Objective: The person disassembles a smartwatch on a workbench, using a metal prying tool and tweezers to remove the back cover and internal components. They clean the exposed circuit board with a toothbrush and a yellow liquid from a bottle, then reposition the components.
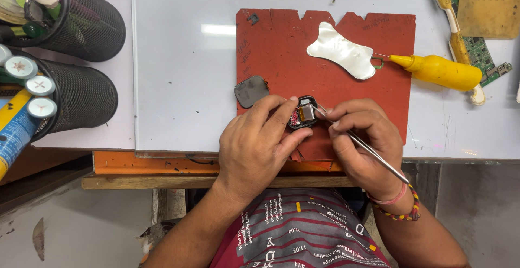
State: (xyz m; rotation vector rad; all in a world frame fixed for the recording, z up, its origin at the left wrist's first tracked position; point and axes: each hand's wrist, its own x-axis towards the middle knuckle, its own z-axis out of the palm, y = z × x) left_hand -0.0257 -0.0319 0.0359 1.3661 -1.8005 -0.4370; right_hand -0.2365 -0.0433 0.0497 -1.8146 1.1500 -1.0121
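The left hand (pixel 259 140) pinches a small opened watch body (pixel 303 112) between thumb and fingers, holding it down on the near part of a red-brown work mat (pixel 281 46) that lies on the white bench (pixel 179 56). The right hand (pixel 362 138) is closed around a pair of thin metal tweezers (pixel 364 146), whose tips reach into the right edge of the watch body; whether the tips grip anything inside is hard to tell at this size. Inside the casing a metallic block and an orange strip show. Just left of the left hand's fingers a dark rounded-square cover (pixel 251 91) lies partly on the mat's edge. Farther up the mat rests a pale, shiny, bone-shaped sheet (pixel 342 51), and beside it, to the right, a yellow squeeze bottle (pixel 441 70) points its thin nozzle at the mat. A worn toothbrush (pixel 456 35) and green circuit boards (pixel 476 48) lie at the far right corner. At the left, two black mesh cups (pixel 92 29) lie tipped, filled with round-capped tools.
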